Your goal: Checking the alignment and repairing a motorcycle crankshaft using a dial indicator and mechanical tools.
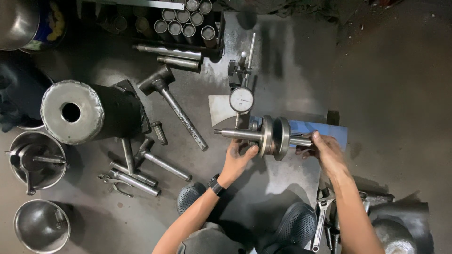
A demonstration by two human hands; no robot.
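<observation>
Showing both hands grasping a steel crankshaft [272, 136] held level above the floor [292, 70]: left hand [238, 157] clenched at its flywheel, right hand [325, 149] gripping the shaft end, below a dial gauge [241, 99].

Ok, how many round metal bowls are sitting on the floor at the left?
2. One metal bowl at mid left holds tools; an empty one sits at the bottom left corner. A curved steel vessel at the top left is cut off, so it may be another.
</observation>
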